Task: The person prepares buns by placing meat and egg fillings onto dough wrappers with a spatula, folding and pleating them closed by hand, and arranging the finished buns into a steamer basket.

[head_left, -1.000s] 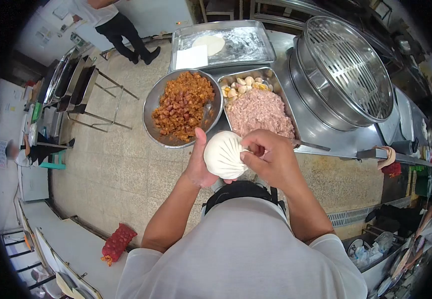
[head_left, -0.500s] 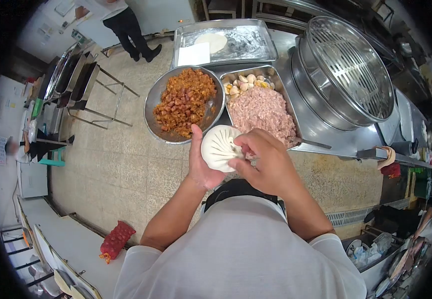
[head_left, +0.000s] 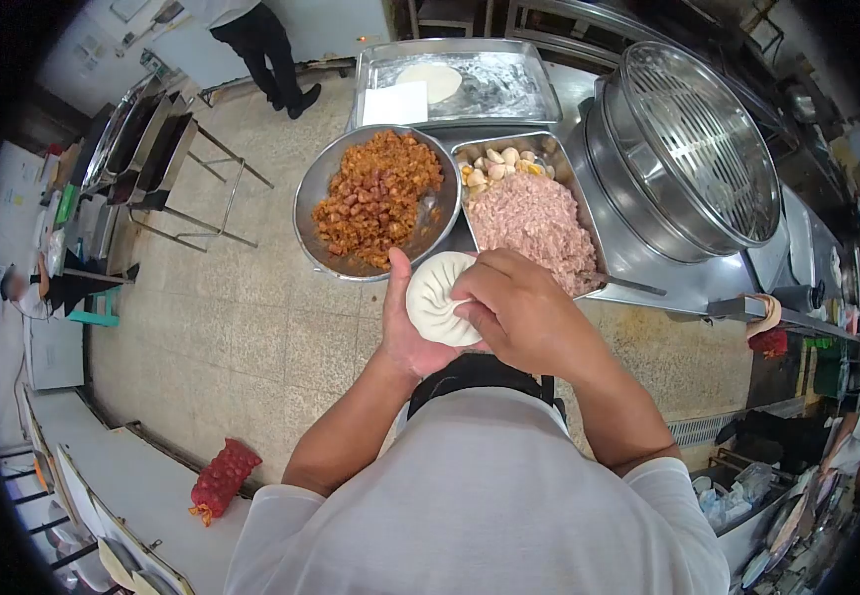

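A pleated white dough bun (head_left: 434, 305) rests in my left hand (head_left: 408, 332), whose palm and fingers cup it from the left and below. With bent fingers, my right hand (head_left: 519, 309) pinches the gathered pleats at the bun's top. Just beyond the hands stands a round steel bowl (head_left: 309, 233) of chunky orange-brown filling (head_left: 375, 198). To its right, a steel tray (head_left: 585, 213) holds pale pink minced meat (head_left: 534, 223) and several garlic cloves or similar pale pieces (head_left: 499, 164). A metal handle (head_left: 638, 286) sticks out of the tray's near right corner.
Farther back, a floured tray (head_left: 509, 84) holds a flat dough round (head_left: 435, 81) and a white square sheet (head_left: 395, 104). Stacked steel steamers (head_left: 648, 178) stand at right. A red mesh sack (head_left: 224, 481) lies lower left. A person (head_left: 261, 50) stands at the back.
My right fingers have closed in over the top of the bun, and the pleats are drawn tighter round its centre. The view has shifted slightly.
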A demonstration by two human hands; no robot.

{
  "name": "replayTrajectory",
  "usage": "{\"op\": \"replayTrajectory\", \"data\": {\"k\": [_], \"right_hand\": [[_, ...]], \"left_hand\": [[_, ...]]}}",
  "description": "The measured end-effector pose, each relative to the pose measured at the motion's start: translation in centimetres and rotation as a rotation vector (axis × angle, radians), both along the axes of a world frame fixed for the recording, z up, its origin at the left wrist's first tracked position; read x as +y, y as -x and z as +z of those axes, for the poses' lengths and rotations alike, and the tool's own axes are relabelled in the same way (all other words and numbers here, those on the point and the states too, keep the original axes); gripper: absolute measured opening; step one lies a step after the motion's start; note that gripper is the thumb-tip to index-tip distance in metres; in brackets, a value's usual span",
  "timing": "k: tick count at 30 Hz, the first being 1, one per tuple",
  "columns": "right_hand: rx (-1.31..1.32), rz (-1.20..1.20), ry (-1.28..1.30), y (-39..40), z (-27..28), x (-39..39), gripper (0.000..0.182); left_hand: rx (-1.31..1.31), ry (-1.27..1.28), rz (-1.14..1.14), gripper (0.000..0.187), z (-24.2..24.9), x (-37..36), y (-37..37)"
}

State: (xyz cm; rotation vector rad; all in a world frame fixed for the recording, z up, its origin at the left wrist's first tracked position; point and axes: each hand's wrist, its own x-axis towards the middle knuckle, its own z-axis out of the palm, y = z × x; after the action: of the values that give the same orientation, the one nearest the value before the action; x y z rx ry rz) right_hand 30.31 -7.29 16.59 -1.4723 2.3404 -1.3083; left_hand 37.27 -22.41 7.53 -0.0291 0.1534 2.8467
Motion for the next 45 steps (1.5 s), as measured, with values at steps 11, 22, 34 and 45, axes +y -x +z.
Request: {"op": "replayTrajectory", "data": {"k": [11, 22, 34, 45], "right_hand": [[0.048, -0.153, -0.131, -0.1, -0.9, -0.4, 0.011], [0.032, -0.038, 0.17, 0.6, 1.1, 2.1, 0.028], [0.249, -0.012, 0.084, 1.4, -3.0, 2.3, 0.019], [0.362, 0.185, -0.05, 0.7, -0.1, 0.2, 0.014]], "left_hand": [[-0.264, 0.121, 0.251, 0.09, 0.2, -0.2, 0.6], [-0.041, 0.016, 0.198, 0.086, 0.2, 1.0, 1.2], [-0.207, 0.088, 0.16, 0.087, 0.2, 3.4, 0.6], [-0.077, 0.058, 0.059, 0.091, 2.0, 0.9, -0.5]]}}
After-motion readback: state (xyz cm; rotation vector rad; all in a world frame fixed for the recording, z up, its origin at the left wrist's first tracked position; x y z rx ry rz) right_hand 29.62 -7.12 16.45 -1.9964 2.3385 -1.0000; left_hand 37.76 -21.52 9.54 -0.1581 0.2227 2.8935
